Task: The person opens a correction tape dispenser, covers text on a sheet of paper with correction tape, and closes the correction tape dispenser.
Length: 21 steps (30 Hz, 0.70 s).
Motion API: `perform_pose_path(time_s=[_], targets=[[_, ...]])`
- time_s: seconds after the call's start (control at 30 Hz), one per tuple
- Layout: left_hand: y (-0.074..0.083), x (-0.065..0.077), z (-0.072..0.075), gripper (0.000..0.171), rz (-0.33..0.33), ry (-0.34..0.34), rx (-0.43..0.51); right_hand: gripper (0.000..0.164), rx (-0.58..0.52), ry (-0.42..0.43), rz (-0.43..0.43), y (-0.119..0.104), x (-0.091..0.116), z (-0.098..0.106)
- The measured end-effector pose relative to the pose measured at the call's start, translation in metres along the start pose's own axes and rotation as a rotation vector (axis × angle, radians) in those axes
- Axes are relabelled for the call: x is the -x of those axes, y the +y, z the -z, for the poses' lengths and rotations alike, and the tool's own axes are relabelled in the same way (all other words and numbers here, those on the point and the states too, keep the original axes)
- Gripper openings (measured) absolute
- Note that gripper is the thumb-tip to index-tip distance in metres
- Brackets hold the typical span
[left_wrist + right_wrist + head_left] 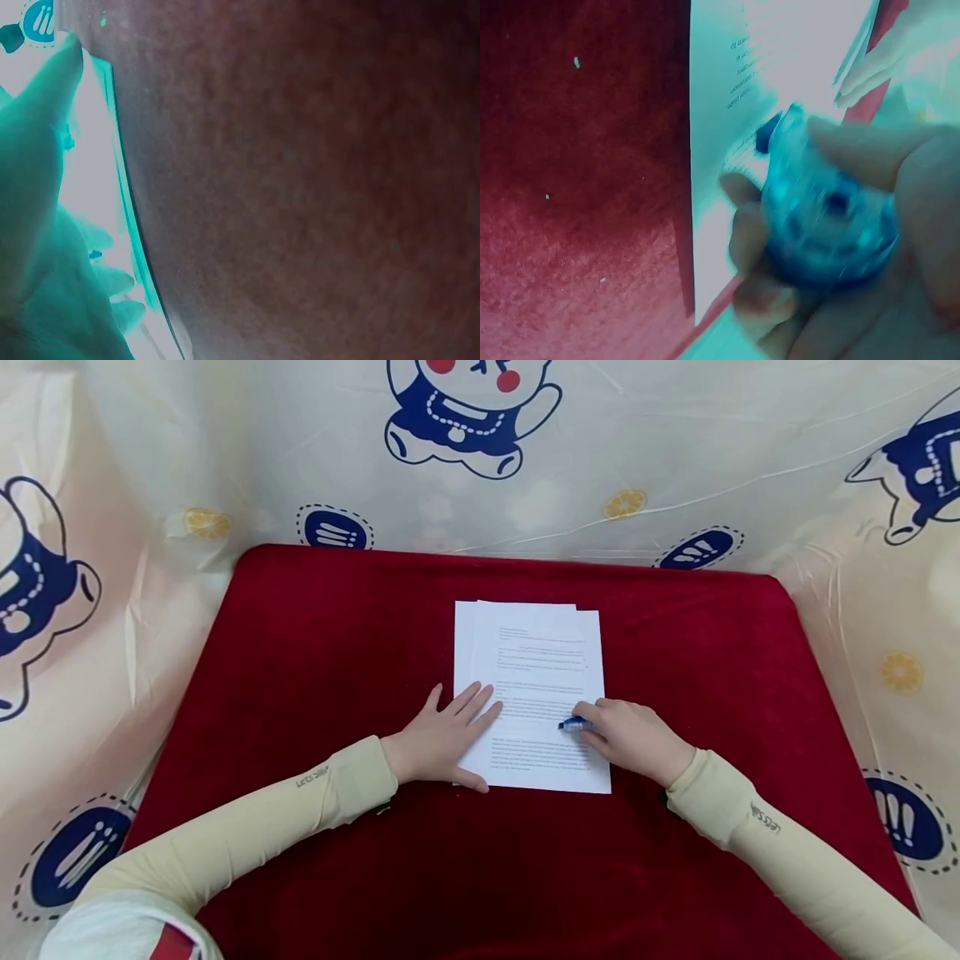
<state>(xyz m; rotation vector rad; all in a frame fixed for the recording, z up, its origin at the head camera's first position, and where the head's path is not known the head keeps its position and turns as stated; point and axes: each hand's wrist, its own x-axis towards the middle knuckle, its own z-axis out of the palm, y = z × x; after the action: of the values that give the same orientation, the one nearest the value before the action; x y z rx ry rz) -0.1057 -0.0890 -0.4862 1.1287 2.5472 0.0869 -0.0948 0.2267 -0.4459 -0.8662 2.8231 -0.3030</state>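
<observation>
A small stack of printed paper sheets [540, 693] lies on the red cloth, the sheets slightly out of line with each other. My left hand [438, 739] rests on the left edge of the stack with its fingers spread. In the right hand [637, 739] I grip a blue see-through correction tape dispenser [829, 217] between thumb and fingers. Its dark blue tip [570, 724] points left, right over the printed lines near the sheet's right side. Most of its body is hidden by my hand in the head view.
Red velvety cloth [337, 643] covers the table on all sides of the paper. Behind and beside it hangs a pale curtain [247, 443] with blue cartoon figures. Tiny white specks [577, 63] show on the cloth in the right wrist view.
</observation>
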Motion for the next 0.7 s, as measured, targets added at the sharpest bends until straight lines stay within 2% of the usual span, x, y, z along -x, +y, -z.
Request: perform_pose_path(time_s=[0.1,0.2,0.3,0.37,0.53,0.7], targets=[[0.000,0.000,-0.001,0.121,0.038,0.012,0.010,0.018,-0.016,0.056,-0.096,0.003,0.002,0.001],[-0.001,0.000,0.000,0.114,0.125,0.053,0.050,0.018,-0.040,0.094,-0.186,0.010,0.003,0.002],[-0.003,0.001,-0.001,0.107,0.224,0.097,0.076,0.017,-0.078,0.090,-0.229,0.013,0.002,0.002],[-0.004,0.001,-0.001,0.105,0.263,0.117,0.085,0.016,-0.099,0.069,-0.243,0.014,0.000,0.002],[-0.008,0.002,-0.003,0.103,0.271,0.129,0.074,0.016,-0.124,0.019,-0.259,0.016,-0.004,-0.001],[-0.009,0.002,-0.003,0.101,0.269,0.120,0.074,0.015,-0.138,0.012,-0.250,0.016,-0.008,-0.002]])
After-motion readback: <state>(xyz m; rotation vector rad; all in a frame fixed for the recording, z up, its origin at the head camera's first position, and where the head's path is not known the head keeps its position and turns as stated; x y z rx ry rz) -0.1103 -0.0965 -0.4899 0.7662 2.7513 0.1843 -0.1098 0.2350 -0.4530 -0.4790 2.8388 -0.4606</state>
